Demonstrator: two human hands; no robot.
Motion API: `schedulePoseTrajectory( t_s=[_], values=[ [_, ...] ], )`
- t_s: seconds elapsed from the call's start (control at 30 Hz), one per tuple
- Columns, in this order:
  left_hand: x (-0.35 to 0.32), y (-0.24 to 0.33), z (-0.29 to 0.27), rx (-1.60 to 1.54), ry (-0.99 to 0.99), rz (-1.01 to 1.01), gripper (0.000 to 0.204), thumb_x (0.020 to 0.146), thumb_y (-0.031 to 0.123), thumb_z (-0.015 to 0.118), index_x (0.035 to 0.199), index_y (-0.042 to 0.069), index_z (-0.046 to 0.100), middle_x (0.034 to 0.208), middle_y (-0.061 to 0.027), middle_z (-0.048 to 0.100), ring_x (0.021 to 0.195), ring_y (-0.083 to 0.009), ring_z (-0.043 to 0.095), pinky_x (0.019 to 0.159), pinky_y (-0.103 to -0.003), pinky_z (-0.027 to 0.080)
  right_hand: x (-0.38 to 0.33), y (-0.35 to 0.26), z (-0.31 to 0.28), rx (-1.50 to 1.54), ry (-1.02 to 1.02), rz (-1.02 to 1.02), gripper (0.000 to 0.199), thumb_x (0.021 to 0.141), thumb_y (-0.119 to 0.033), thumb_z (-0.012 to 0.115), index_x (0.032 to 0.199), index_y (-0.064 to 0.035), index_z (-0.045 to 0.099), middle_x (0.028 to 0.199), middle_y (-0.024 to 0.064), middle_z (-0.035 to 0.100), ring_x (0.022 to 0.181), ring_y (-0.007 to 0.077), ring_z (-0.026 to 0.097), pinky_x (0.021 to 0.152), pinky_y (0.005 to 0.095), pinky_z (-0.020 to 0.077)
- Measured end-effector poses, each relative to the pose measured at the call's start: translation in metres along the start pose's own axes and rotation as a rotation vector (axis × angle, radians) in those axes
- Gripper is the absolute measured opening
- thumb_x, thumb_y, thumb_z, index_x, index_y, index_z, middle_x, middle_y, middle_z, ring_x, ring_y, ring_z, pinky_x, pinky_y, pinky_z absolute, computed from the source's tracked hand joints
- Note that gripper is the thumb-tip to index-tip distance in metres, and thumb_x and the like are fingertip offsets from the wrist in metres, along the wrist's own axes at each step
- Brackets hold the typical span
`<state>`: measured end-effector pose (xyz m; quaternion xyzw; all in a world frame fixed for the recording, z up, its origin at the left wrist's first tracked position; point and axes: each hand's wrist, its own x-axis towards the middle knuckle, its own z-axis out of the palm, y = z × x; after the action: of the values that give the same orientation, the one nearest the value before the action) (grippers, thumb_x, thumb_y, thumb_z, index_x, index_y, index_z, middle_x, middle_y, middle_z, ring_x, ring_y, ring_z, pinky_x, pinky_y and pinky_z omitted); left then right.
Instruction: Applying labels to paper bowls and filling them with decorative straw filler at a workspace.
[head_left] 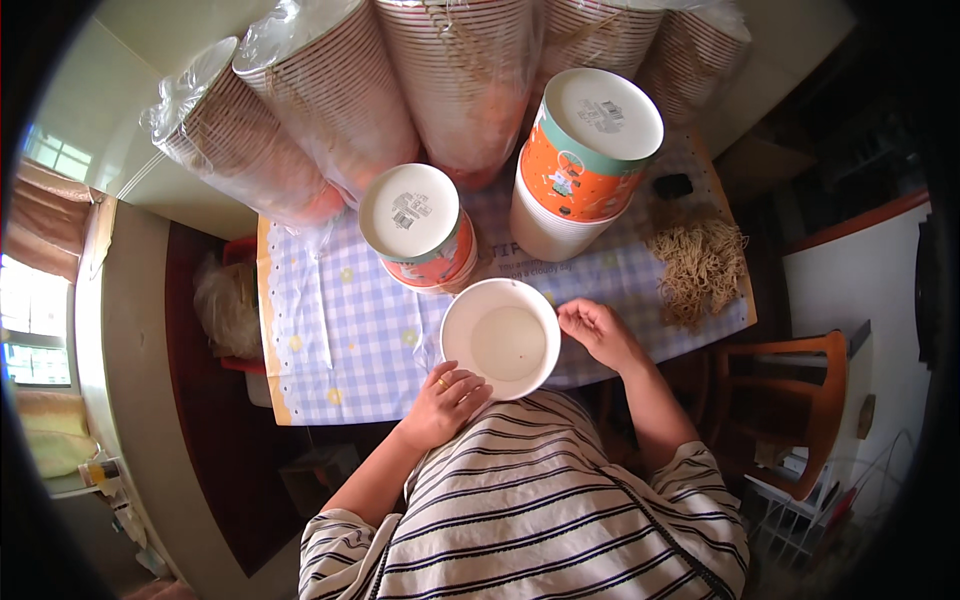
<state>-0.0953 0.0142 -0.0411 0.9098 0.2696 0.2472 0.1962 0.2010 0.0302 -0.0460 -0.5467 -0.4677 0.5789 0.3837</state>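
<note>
A white paper bucket [508, 342], its mouth facing up, is at the table's near edge, right in front of my body. My left hand [447, 404] grips its near left side, fingers bent at the rim. At the bucket's right side my right hand [598, 332] is closed in a pinch, fingertips close to the rim; what they hold, if anything, is too small to make out. Just beyond, a short upside-down stack of paper buckets [408, 212] shows a white base. A taller upside-down stack with an orange and green printed bucket [585, 170] stands to its right.
Tall plastic-wrapped stacks of paper buckets [455, 80] line the far side of the table. A tangled heap of tan strings [698, 268] lies at the right, near a small black object [672, 186]. Checked cloth [340, 350] covers the table; a wooden chair [785, 400] stands right.
</note>
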Motion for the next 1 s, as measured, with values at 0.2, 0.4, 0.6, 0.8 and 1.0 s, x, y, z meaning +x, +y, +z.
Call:
schedulePoseTrajectory(
  t_s=[0.2,0.4,0.6,0.8,1.0],
  values=[
    [-0.024,-0.021,0.002,0.207,-0.038,0.014,0.028,0.075,0.013,0.062,0.102,0.013,0.067,0.117,-0.0053,0.057,0.118,-0.0263,0.05,0.101,-0.049,0.037,0.015,0.025,0.022,-0.2,0.103,-0.025,0.034,0.08,-0.011,0.067,0.108,0.0036,0.055,0.066,0.0037,0.057,0.059,0.0087,0.052,0.055,0.0256,0.0433],
    [0.002,-0.003,-0.029,0.161,-0.01,-0.309,0.045,0.064,0.001,0.057,0.108,0.011,0.062,0.118,-0.0079,0.058,0.122,-0.0328,0.046,0.103,-0.054,0.031,-0.007,0.02,0.073,-0.213,0.222,-0.169,0.028,0.079,-0.003,0.066,0.103,0.0007,0.052,0.063,0.0016,0.054,0.056,0.0075,0.05,0.054,0.0242,0.0415],
    [0.028,0.019,-0.003,-0.722,0.296,-0.816,0.035,0.085,0.018,0.069,0.108,-0.006,0.059,0.095,-0.0147,0.067,0.092,-0.0201,0.063,0.082,-0.034,0.05,-0.025,-0.01,0.114,-0.28,0.054,-0.288,0.032,0.077,-0.006,0.07,0.105,-0.0052,0.054,0.073,0.0097,0.063,0.065,0.0246,0.064,0.058,0.0339,0.0505],
    [0.022,0.017,-0.001,-0.629,0.286,-0.93,0.023,0.084,0.006,0.063,0.103,-0.006,0.061,0.086,-0.01,0.069,0.073,-0.0124,0.064,0.064,-0.025,0.051,-0.016,-0.008,0.105,-0.34,-0.013,-0.477,0.027,0.075,-0.004,0.069,0.1,-0.0048,0.058,0.084,0.0098,0.063,0.073,0.0229,0.065,0.064,0.0323,0.0521],
    [0.019,0.021,-0.008,-0.421,0.257,-0.89,0.027,0.081,0.005,0.059,0.107,-0.001,0.062,0.077,-0.0125,0.064,0.065,-0.0144,0.06,0.06,-0.028,0.049,-0.003,-0.016,0.098,-0.308,0.084,-0.335,0.029,0.074,-0.013,0.075,0.096,-0.0044,0.058,0.088,0.0092,0.06,0.07,0.0207,0.062,0.062,0.0316,0.0494]
  ],
)
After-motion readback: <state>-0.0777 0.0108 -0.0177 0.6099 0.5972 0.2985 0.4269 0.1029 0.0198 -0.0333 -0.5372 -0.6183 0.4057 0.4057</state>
